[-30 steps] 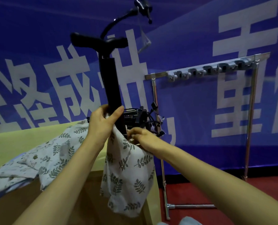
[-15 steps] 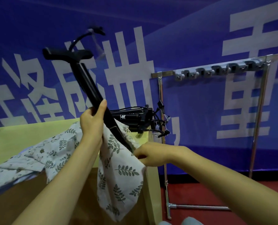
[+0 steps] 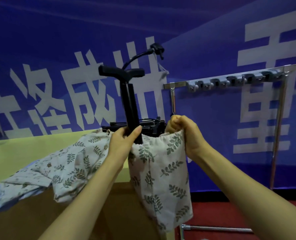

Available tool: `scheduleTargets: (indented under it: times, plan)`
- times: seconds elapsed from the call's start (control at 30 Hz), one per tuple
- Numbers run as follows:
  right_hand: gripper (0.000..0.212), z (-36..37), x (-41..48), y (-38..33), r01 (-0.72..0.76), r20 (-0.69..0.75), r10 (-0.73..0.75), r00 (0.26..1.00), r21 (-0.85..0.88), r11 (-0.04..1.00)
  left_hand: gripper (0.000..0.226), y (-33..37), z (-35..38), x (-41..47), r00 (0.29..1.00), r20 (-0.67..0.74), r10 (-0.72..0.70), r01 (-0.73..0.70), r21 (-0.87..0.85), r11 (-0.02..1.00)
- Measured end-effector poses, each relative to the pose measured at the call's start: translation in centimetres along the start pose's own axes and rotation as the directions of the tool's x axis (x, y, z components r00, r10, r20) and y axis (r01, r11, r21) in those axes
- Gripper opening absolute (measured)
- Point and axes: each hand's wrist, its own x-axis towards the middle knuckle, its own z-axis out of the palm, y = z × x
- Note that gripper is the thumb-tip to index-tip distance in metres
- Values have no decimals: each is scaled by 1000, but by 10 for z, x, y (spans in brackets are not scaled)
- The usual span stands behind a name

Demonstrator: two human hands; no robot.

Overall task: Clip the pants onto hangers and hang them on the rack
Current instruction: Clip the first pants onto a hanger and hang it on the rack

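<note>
My left hand (image 3: 124,144) is wrapped around the lower end of the black hanger (image 3: 129,99), pinching the waistband of the leaf-print pants (image 3: 158,172) against it. My right hand (image 3: 185,134) is closed in a fist on the other end of the waistband, holding it taut. The pants hang down in front of the worktop's (image 3: 28,148) right edge. More printed clothes (image 3: 57,167) lie spread over the worktop toward its near left. A pile of black hangers (image 3: 150,124) sits at the far right corner. Beyond it stands the metal rack (image 3: 280,122), well apart from my hands, before a blue banner (image 3: 74,40).
</note>
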Motion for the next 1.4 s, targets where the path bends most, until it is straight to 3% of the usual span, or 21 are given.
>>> scheduleTargets:
  times: [0.2, 0.3, 0.43, 0.53, 0.6, 0.67, 0.8, 0.93, 0.97, 1.03, 1.13, 1.27, 1.4]
  plan:
    - [54, -15, 3, -30, 169, -380, -45, 924, 299, 939, 8, 25, 61, -7, 979, 202, 11, 13, -115, 993]
    - [50, -14, 9, -50, 307, -520, -78, 851, 371, 876, 16, 38, 92, -12, 956, 293, 31, 20, -170, 985]
    - [45, -25, 22, -61, 361, -719, -91, 689, 232, 904, 40, 54, 120, -10, 939, 340, 60, 9, -200, 980]
    - [39, -36, 27, -53, 236, -785, -90, 612, 73, 969, 28, 50, 131, -5, 897, 442, 24, 57, -169, 984]
    - [35, -40, 28, -48, 76, -792, -39, 610, 9, 997, 23, 39, 133, -4, 873, 488, -11, 86, -132, 987]
    - [30, -45, 28, -41, -18, -775, 74, 628, 81, 997, 35, 27, 132, -4, 853, 521, -31, 107, -117, 987]
    - [25, -43, 27, -27, 7, -710, 76, 701, 114, 993, 17, 14, 135, -3, 821, 565, -79, 205, -163, 965]
    - [28, -45, 30, -23, -4, -636, 114, 764, 172, 985, 20, 6, 137, 3, 885, 450, -120, 180, -92, 979]
    - [32, -51, 29, -22, -21, -615, 94, 783, 125, 992, 27, 4, 137, 5, 905, 407, -121, 164, -72, 984]
    - [35, -70, 22, -17, -119, -543, 9, 840, -167, 979, 43, 1, 132, 9, 942, 310, -129, 160, -76, 984]
    - [37, -95, 8, -8, -265, -413, 38, 910, -508, 819, 34, -2, 121, 14, 953, 266, -147, 189, -140, 972]
    - [29, -111, 6, -1, -419, -514, 117, 850, -524, 742, 47, -9, 113, 14, 890, 425, -164, 238, -125, 963]
    - [50, -107, 12, -4, -432, -579, 201, 790, -292, 854, 41, -9, 115, 13, 881, 450, -144, 191, -62, 980]
